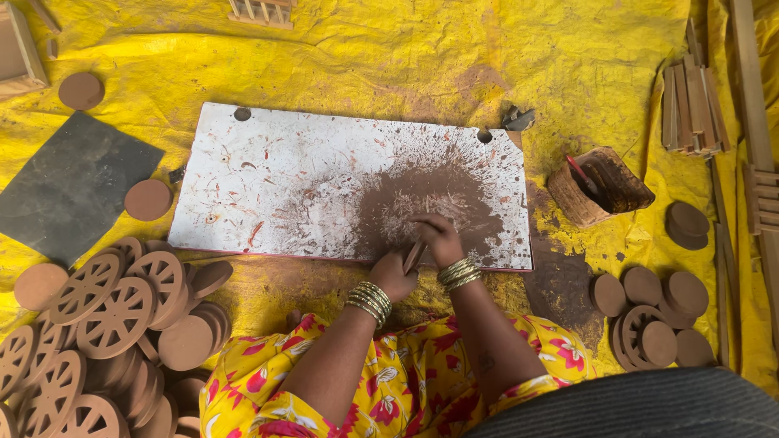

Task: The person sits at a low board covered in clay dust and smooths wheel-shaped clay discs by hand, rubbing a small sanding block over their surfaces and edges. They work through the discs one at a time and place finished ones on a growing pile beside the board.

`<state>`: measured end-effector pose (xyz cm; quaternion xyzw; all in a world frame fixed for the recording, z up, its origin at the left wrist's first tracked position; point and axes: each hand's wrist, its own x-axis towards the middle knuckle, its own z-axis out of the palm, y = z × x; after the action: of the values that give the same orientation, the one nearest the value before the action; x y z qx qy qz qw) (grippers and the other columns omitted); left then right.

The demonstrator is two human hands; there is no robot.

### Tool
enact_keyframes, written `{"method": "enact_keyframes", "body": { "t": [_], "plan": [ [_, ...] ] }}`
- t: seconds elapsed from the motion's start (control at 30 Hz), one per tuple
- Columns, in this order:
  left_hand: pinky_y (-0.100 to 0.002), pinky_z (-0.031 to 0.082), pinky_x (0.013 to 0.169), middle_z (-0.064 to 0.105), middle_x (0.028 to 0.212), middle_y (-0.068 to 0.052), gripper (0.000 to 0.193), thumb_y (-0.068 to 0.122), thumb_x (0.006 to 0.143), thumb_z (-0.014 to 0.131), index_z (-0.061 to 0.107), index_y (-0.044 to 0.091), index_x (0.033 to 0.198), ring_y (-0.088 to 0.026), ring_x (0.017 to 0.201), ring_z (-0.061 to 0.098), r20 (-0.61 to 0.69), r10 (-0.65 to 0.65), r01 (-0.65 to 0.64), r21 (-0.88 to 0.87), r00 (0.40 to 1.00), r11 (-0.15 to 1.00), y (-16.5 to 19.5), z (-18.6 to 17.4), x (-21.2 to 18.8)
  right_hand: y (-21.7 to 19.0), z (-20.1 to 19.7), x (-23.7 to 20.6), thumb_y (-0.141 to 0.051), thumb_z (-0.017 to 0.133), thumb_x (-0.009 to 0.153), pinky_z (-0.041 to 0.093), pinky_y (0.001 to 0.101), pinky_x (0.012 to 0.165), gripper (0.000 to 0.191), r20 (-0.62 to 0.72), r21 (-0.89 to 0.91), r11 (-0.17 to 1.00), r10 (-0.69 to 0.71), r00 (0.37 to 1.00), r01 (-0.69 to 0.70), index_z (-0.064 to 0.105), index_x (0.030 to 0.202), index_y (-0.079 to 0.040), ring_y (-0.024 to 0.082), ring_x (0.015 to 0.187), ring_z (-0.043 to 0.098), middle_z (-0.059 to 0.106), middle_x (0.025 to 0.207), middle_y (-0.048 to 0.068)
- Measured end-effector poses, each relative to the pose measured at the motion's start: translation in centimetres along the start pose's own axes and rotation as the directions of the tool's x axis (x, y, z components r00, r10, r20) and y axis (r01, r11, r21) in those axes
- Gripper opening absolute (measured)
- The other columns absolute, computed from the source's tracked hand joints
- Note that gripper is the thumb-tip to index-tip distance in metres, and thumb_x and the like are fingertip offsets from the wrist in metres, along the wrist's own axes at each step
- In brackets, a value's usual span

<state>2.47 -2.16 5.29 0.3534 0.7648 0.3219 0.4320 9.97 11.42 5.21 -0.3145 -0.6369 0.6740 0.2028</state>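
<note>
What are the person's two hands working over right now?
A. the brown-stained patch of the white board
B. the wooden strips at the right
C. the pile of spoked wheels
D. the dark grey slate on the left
A: the left hand and right hand meet around a small brown piece above the brown stain on the white board, well away from the slate and wheels.

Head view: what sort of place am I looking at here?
Probably a floor-level craft workshop for painting wooden toy wheels. Brown spoked wheels lie piled on a yellow tarp, a paint-spattered white board sits in front, and a paint pot stands beside it.
</note>
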Motion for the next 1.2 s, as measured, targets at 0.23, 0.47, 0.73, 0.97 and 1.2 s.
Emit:
{"method": "enact_keyframes", "body": {
  "t": [0.23,0.47,0.73,0.97,1.2],
  "plan": [
    [-0.05,0.053,0.098,0.063,0.128,-0.026,0.051,0.009,0.088,0.054,0.051,0.003,0.138,-0.043,0.117,0.061,-0.166,0.323,-0.334,-0.041,0.932,0.942,-1.8,1.1,1.9,0.0,1.2,-0.2,-0.012,0.07,0.088,0.053,0.0375,0.088,0.021,0.256,-0.334,0.771,-0.48,0.839,0.543,0.077,0.108,-0.009,0.024,0.099,0.063,0.063,0.103,0.011],
    [-0.052,0.049,0.098,0.059,0.129,-0.026,0.059,0.008,0.083,0.058,0.045,0.006,0.141,-0.045,0.113,0.061,-0.116,0.2,-0.206,-0.039,0.973,0.978,-0.9,0.8,1.0,-0.1,0.3,0.1,-0.016,0.061,0.093,0.054,0.0371,0.082,0.024,0.048,0.297,0.918,0.262,0.964,-0.264,0.078,0.108,-0.008,0.024,0.09,0.062,0.069,0.101,0.009],
    [-0.05,0.056,0.089,0.071,0.113,-0.024,0.038,0.006,0.082,0.059,0.06,0.004,0.12,-0.044,0.107,0.067,-0.093,0.312,-0.312,0.014,0.946,0.95,-0.3,-0.1,0.2,0.2,1.1,-0.4,-0.014,0.072,0.085,0.055,0.0406,0.087,0.024,0.254,-0.4,0.749,-0.463,0.849,0.529,0.078,0.108,-0.009,0.025,0.099,0.065,0.066,0.103,0.012],
    [-0.051,0.054,0.092,0.069,0.114,-0.025,0.036,0.012,0.092,0.056,0.055,0.002,0.127,-0.044,0.107,0.067,-0.043,0.073,-0.075,-0.05,0.996,0.996,0.0,0.2,0.8,0.1,1.3,-0.1,-0.013,0.069,0.086,0.056,0.038,0.086,0.018,0.058,-0.225,0.955,-0.184,0.981,0.192,0.078,0.101,-0.006,0.023,0.095,0.067,0.067,0.102,0.008],
    [-0.051,0.052,0.09,0.064,0.119,-0.027,0.05,0.011,0.086,0.062,0.051,0.001,0.134,-0.046,0.106,0.063,-0.142,0.366,-0.365,0.035,0.92,0.93,0.6,0.0,-0.6,-0.2,0.2,-0.1,-0.02,0.063,0.091,0.054,0.041,0.079,0.022,0.086,0.365,0.831,0.419,0.904,-0.42,0.079,0.1,-0.007,0.026,0.085,0.062,0.065,0.092,0.008]
  ]
}}
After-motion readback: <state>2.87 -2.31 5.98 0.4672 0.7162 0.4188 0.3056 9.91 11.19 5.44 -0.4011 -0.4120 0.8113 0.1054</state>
